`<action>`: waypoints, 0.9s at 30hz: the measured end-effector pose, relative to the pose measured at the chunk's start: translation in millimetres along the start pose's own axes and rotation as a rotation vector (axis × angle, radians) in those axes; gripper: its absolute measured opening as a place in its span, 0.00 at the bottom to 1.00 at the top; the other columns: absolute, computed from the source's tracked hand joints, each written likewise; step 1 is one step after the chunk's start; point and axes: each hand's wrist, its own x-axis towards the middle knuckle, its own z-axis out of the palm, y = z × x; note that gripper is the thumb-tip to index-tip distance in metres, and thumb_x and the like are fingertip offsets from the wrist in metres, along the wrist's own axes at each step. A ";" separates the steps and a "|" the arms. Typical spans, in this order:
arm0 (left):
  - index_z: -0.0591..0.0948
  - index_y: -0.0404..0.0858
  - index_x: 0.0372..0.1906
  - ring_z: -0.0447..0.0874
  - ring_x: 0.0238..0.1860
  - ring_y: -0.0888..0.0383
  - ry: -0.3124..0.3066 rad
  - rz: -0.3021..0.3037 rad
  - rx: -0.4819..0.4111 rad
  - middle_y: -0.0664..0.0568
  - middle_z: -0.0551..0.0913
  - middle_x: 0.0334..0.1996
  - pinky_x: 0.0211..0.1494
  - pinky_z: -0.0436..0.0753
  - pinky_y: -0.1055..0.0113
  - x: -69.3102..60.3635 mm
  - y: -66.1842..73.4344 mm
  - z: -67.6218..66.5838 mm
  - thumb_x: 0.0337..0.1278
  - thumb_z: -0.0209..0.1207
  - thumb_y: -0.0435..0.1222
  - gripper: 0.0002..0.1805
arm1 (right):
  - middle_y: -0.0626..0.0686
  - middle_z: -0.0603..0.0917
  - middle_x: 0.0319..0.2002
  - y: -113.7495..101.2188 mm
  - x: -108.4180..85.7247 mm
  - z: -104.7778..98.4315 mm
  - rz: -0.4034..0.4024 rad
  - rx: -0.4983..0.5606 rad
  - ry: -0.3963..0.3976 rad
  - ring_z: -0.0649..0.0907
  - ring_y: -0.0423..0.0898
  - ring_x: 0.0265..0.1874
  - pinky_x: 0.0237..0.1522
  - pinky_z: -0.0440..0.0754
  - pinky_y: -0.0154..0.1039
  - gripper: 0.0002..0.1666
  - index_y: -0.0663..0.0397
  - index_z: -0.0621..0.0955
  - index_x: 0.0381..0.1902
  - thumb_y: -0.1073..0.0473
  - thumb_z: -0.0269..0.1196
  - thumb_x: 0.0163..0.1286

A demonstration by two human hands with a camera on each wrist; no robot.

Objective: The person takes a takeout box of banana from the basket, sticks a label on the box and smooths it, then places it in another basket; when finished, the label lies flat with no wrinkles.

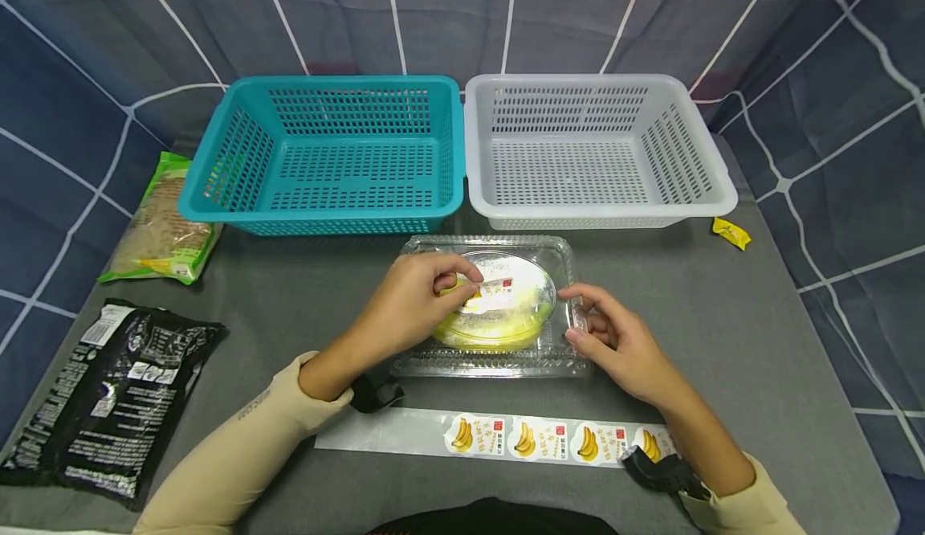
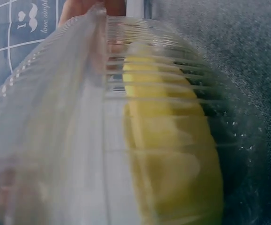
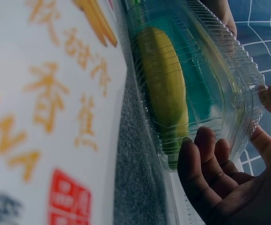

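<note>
A clear plastic clamshell box (image 1: 491, 364) with yellow bananas (image 3: 165, 84) inside lies in front of the baskets, its lid down. My left hand (image 1: 415, 302) is over the lid, its thumb and forefinger pinching the left side of a banana sticker (image 1: 497, 294) at the lid's oval middle. Part of that sticker is hidden by the fingers. At the box's right edge, my right hand (image 1: 621, 350) holds the rim and side wall with bent fingers and thumb. In the left wrist view the box wall and a banana (image 2: 168, 140) fill the picture.
A strip of banana stickers (image 1: 556, 440) lies before the box, partly under the right wrist. Behind stand a teal basket (image 1: 325, 226) and a white basket (image 1: 614, 215). Left are a green-edged food bag (image 1: 162, 222) and a black packet (image 1: 108, 406); a yellow wrapped sweet (image 1: 731, 233) lies right.
</note>
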 end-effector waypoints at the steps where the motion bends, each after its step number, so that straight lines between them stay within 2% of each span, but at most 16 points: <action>1: 0.89 0.43 0.39 0.51 0.19 0.65 0.012 0.008 0.018 0.60 0.56 0.16 0.27 0.60 0.66 -0.1 -0.3 0.8 0.64 0.69 0.36 0.02 | 0.57 0.70 0.45 0.2 0.2 0.3 0.000 0.002 -0.001 0.76 0.43 0.22 0.22 0.77 0.36 0.30 0.57 0.72 0.69 0.76 0.60 0.72; 5: 0.89 0.43 0.39 0.54 0.19 0.64 0.052 0.042 0.107 0.58 0.60 0.16 0.27 0.61 0.65 0.1 -0.3 3.9 0.63 0.69 0.35 0.02 | 0.57 0.70 0.45 0.2 0.4 0.4 0.005 0.009 0.001 0.76 0.44 0.21 0.22 0.77 0.36 0.30 0.57 0.72 0.69 0.76 0.60 0.72; 9: 0.89 0.43 0.40 0.57 0.18 0.63 0.063 0.074 0.173 0.57 0.64 0.17 0.28 0.63 0.64 0.8 1.3 6.1 0.64 0.68 0.34 0.03 | 0.57 0.70 0.44 0.1 -0.6 -1.1 0.005 0.005 0.009 0.74 0.43 0.19 0.20 0.75 0.36 0.30 0.57 0.72 0.69 0.76 0.60 0.71; 17: 0.89 0.43 0.42 0.61 0.20 0.61 0.089 0.124 0.206 0.58 0.68 0.18 0.29 0.65 0.64 -2.1 0.9 6.7 0.62 0.68 0.33 0.06 | 0.58 0.70 0.44 0.4 -0.9 0.2 0.010 -0.017 0.001 0.69 0.41 0.18 0.19 0.71 0.37 0.30 0.54 0.72 0.69 0.74 0.61 0.72; 22: 0.91 0.43 0.39 0.61 0.20 0.62 0.062 0.145 0.219 0.59 0.69 0.19 0.29 0.65 0.65 -2.8 -0.6 6.2 0.61 0.71 0.35 0.03 | 0.57 0.71 0.45 0.9 -1.6 0.4 0.012 -0.012 0.003 0.73 0.42 0.20 0.20 0.74 0.36 0.31 0.54 0.72 0.69 0.75 0.61 0.72; 27: 0.90 0.44 0.40 0.64 0.23 0.62 0.029 0.145 0.239 0.58 0.69 0.20 0.30 0.66 0.65 -2.3 0.6 5.1 0.57 0.74 0.40 0.08 | 0.56 0.71 0.44 1.2 -1.7 0.2 0.008 -0.021 0.009 0.75 0.44 0.19 0.20 0.74 0.35 0.31 0.54 0.72 0.70 0.75 0.62 0.71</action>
